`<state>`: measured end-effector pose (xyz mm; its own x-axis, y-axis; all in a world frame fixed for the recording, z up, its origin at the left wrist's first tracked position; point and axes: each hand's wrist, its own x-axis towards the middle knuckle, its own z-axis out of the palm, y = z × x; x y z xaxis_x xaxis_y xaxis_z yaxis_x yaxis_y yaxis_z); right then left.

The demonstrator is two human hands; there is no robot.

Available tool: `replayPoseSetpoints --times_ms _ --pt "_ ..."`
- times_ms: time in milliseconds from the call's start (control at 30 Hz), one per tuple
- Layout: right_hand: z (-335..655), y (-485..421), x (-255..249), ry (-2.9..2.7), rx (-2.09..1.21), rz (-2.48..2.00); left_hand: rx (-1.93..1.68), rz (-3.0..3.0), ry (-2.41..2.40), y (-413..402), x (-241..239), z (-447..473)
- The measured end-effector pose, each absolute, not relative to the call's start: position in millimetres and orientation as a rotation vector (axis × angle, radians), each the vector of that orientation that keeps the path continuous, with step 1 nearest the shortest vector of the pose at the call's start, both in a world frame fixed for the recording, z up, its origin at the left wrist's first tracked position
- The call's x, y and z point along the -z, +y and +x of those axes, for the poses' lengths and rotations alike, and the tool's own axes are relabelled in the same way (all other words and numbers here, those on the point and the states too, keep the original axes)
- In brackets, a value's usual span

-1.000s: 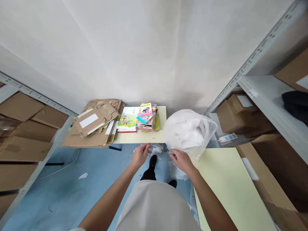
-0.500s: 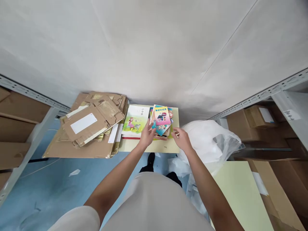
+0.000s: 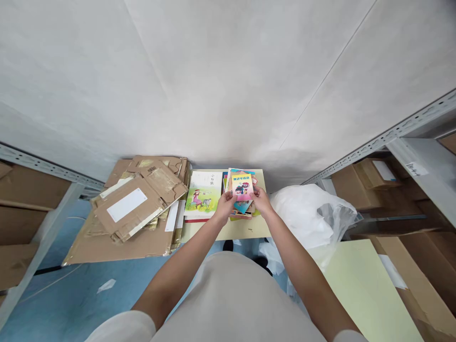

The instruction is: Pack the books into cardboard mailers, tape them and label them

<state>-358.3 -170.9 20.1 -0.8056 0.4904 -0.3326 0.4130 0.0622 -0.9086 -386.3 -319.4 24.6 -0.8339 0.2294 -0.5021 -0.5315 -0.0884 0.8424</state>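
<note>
A small pink and yellow picture book (image 3: 242, 185) tops a stack of colourful books (image 3: 239, 207) on a pale yellow board (image 3: 231, 230). My left hand (image 3: 225, 207) grips the book's left lower edge, fingers curled. My right hand (image 3: 261, 200) grips its right lower edge in the same way. Beside the stack to the left lies a larger white and green picture book (image 3: 204, 193).
Flattened cardboard boxes (image 3: 138, 199) lie in a pile at the left. A white plastic bag (image 3: 308, 213) sits at the right, by another pale yellow board (image 3: 359, 289). Metal shelves with cartons (image 3: 370, 178) flank both sides. The floor (image 3: 64, 294) is blue.
Both hands rose from near the floor to the book stack and closed on the top small book. The view shifted closer to the stack.
</note>
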Motion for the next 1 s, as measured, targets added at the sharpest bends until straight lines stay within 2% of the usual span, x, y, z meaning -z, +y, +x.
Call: replayPoseSetpoints --times_ms 167,300,500,667,833,1000 --pt "-331 -181 -34 -2.116 -2.122 -0.911 -2.055 -0.312 1.616 -330 -31 -375" --pt "-288 -186 -47 -1.926 -2.172 -0.873 -2.035 -0.166 1.494 -333 -43 -348" --pt "-207 -173 -61 -1.741 -2.050 -0.955 -1.758 0.194 1.479 -309 -54 -309" --pt "-133 -147 -70 -1.658 -1.832 -1.065 -1.558 0.492 1.379 -261 -54 -283" --pt "-50 -114 -83 -1.535 -1.807 -1.087 -1.317 0.638 1.265 -210 -59 -232" --pt "46 -74 -95 -1.328 -1.440 -1.308 -1.135 0.746 1.173 -158 -60 -158"
